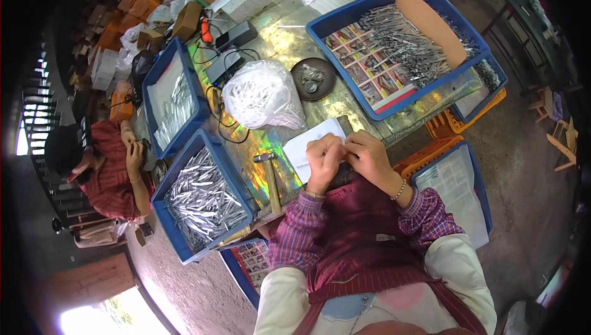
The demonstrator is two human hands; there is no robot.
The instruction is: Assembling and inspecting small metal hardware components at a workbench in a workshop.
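My left hand [325,159] and my right hand [370,158] meet at the table's near edge, fingers pinched and almost touching. Whatever lies between the fingertips is too small and covered to make out. Under and beside my left hand lies a white pad or folded sheet [295,152]. To its left rests a hammer [272,182] with a wooden handle, its metal head pointing away from me. Beyond the pad stand a clear plastic bag [261,94] full of thin pale pieces and a round dark dish [327,91] holding small metal parts.
A blue tray [249,217] of flat silver metal pieces stands at left, another blue tray [198,116] behind it. A large blue tray [385,113] holds many slim metal parts at far right. Orange crates [425,161] stand below. A co-worker [114,169] sits at left.
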